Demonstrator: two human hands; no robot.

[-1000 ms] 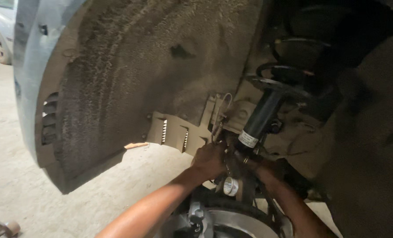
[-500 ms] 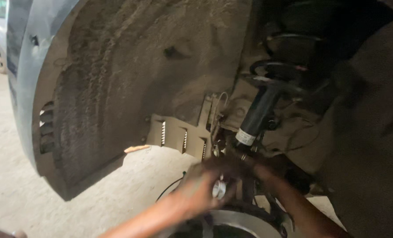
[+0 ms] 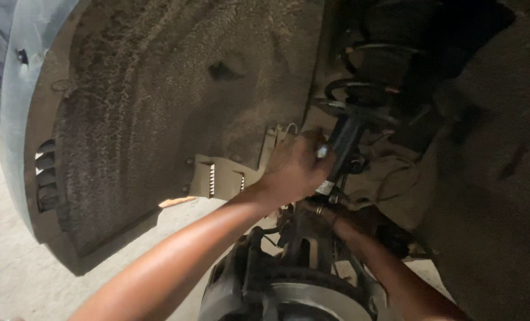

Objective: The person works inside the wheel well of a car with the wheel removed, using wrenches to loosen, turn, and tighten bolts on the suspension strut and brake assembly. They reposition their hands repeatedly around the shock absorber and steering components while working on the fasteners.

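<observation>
**Fingers at the strut body**

Fingers (image 3: 312, 156) of my left hand (image 3: 295, 169) curl shut around a small shiny part (image 3: 322, 151) against the black strut (image 3: 343, 142). A white band label (image 3: 324, 187) wraps the strut's lower end. My right hand (image 3: 321, 211) sits below, mostly hidden; its grip I cannot tell. Brake disc (image 3: 312, 300) cut off at the frame's bottom edge.

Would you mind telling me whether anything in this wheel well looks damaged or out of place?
The wheel-arch liner hangs loose: its lower edge sags away from the bumper, and it is caked with dirt. The left hand grips the strut.
</observation>
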